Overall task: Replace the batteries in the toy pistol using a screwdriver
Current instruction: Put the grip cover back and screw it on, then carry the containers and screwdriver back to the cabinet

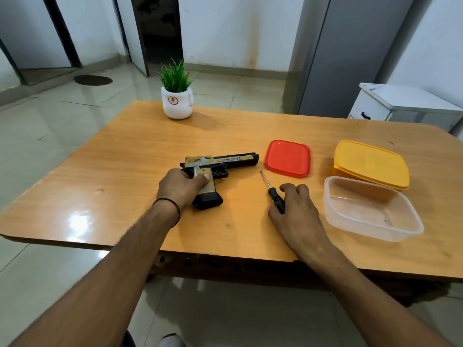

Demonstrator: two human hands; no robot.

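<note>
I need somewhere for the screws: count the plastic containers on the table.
2: the clear open container near the right edge, and the yellow lidded container right behind it. None seems hidden.

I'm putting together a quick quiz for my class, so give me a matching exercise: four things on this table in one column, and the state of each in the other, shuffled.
1 toy pistol
2 screwdriver
3 red lid
4 clear container

A empty, no lid on it
B gripped by the right hand
C lying flat, touched by nothing
D gripped by the left hand

Pairs: 1-D, 2-B, 3-C, 4-A
</note>
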